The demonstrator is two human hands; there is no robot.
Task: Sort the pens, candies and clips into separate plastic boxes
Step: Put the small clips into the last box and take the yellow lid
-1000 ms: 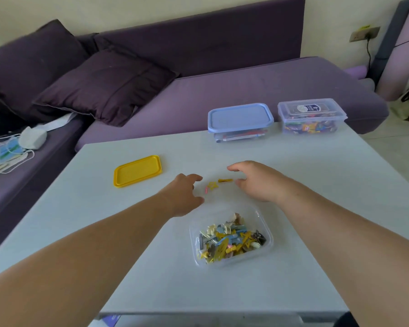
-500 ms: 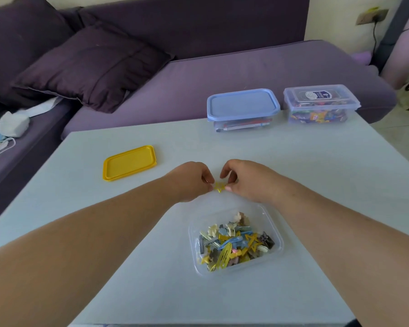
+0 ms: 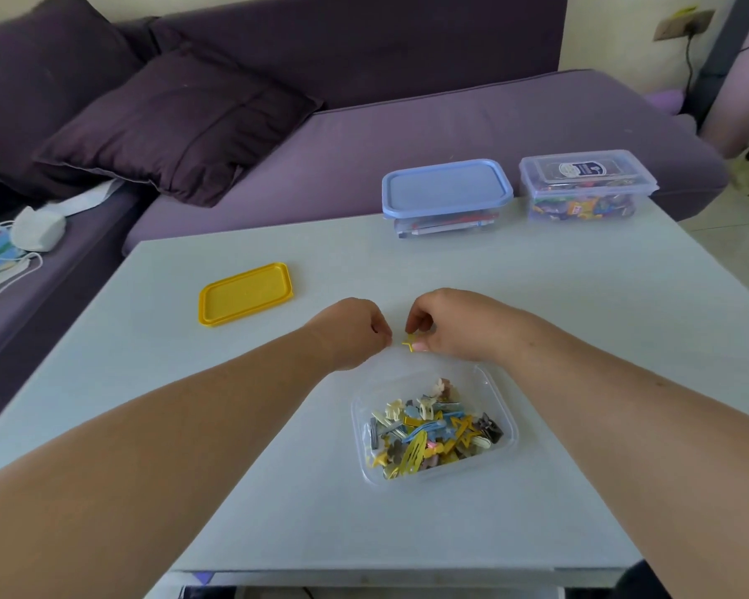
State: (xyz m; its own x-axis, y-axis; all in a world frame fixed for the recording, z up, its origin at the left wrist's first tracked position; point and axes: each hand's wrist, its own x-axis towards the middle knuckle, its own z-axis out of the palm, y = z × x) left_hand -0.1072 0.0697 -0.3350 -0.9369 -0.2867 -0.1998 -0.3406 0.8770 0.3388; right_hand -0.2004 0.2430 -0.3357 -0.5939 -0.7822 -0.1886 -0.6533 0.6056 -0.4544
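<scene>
Dozens of coloured clips [image 3: 433, 430] fill the open clear box [image 3: 507, 443] nearest on the bench [image 3: 580, 339]; just past its far rim the right hand [image 3: 455, 324] pinches a small yellow star clip [image 3: 409, 342], and the left hand [image 3: 353, 330], at its 9 o'clock, is curled, holding I cannot tell what. Farther, at 10 o'clock, lies a yellow lid [image 3: 245, 294]; at 1 o'clock stand the blue-lidded pen box [image 3: 446, 196] and the lidded candy box [image 3: 586, 185].

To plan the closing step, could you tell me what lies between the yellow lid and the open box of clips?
Head view: the left hand and forearm cross it; otherwise bare table.
</scene>
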